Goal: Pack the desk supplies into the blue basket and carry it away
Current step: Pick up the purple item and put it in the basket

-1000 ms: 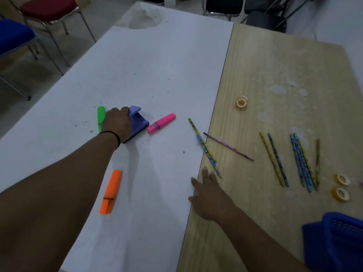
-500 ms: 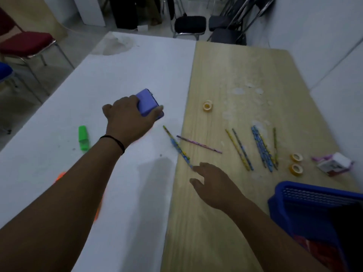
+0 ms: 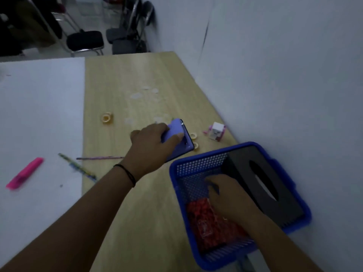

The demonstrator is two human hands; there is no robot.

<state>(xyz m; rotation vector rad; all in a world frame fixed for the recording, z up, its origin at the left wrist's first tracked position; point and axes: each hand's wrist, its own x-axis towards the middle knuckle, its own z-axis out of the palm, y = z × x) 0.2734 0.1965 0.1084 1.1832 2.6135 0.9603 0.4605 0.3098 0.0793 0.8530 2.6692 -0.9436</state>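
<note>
- Head view: left hand [image 3: 151,148] grips purple stapler [image 3: 177,140], just beyond blue basket [image 3: 198,158] rim.
- Right hand [image 3: 227,197] inside basket; grasp unclear.
- Black box [image 3: 263,185], red packet [image 3: 208,224] crowd basket.
- Tape rolls [image 3: 194,141] beside stapler.

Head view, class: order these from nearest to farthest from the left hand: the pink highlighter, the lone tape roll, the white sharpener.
Measured from the left hand, which grips the purple case:
1. Lone tape roll, up and to its left on the wooden table.
2. White sharpener, to its right, near the wall.
3. Pink highlighter, far left on the white table.
</note>
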